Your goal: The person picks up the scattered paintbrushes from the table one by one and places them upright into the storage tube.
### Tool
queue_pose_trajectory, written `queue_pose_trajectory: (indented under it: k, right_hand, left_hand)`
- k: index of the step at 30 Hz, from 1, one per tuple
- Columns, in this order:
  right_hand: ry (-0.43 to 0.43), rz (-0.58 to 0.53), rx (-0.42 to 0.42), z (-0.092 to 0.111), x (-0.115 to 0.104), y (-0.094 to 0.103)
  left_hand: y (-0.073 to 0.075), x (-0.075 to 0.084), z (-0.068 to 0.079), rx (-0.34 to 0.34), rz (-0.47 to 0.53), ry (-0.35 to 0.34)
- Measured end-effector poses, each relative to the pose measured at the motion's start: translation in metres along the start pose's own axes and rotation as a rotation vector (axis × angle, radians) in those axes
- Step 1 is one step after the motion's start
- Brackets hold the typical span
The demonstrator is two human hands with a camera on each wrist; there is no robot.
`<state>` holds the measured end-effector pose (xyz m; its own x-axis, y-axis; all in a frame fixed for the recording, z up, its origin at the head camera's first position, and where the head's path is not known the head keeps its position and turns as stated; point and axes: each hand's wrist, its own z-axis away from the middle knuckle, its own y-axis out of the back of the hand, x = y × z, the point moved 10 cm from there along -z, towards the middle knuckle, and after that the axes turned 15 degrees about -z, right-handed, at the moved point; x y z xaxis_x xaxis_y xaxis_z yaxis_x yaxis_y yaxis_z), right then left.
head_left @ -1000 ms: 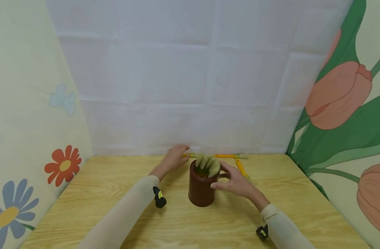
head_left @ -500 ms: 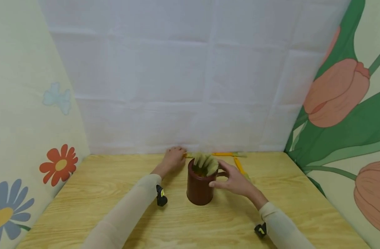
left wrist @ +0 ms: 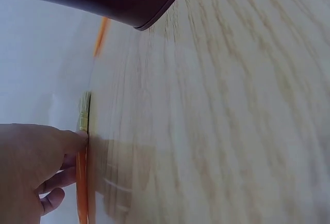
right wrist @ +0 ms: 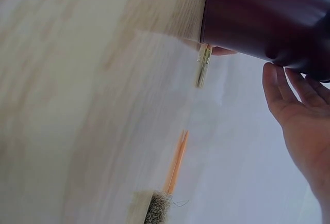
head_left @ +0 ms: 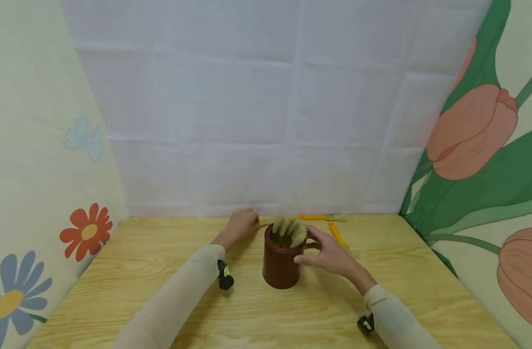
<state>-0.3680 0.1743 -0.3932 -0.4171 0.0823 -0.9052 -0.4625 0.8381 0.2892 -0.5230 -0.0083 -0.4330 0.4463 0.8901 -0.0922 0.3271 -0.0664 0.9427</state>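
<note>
At the upper right, a dark maroon mug (right wrist: 258, 17) lies across the corner of the view, and the right hand (right wrist: 299, 115) reaches in from the right edge, fingertips against its glossy side. From behind it pokes a brush (right wrist: 201, 66), pale bristles and metal band showing, with a sliver of the left hand (right wrist: 223, 51) alongside. Lower down are an orange handle (right wrist: 177, 162) and bristles (right wrist: 159, 207) cut off by the bottom edge. The wood-grained surface (right wrist: 77, 105) fills the left, a whitish backdrop (right wrist: 237, 146) the right.

Dim light, soft shadows on the table (head_left: 270, 315), blurry wrist views
</note>
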Motion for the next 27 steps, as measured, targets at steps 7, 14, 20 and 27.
queue_pose_trajectory:
  k: [7,14,20,27]
  right_hand:
    - [0.012,-0.001,-0.005,0.0,0.006,0.001]
    - [-0.007,0.011,0.007,0.002,0.006,0.003]
    - [-0.003,0.0,0.008,0.0,0.007,0.005]
    - [-0.006,-0.018,0.005,0.0,0.009,0.004]
  left_hand:
    - [0.003,-0.006,0.01,-0.007,0.017,-0.003]
    - [0.023,-0.01,0.016,0.008,0.107,0.046]
    - [0.04,-0.019,0.021,0.081,0.181,0.074]
    - [0.068,-0.024,0.03,0.195,0.285,0.11]
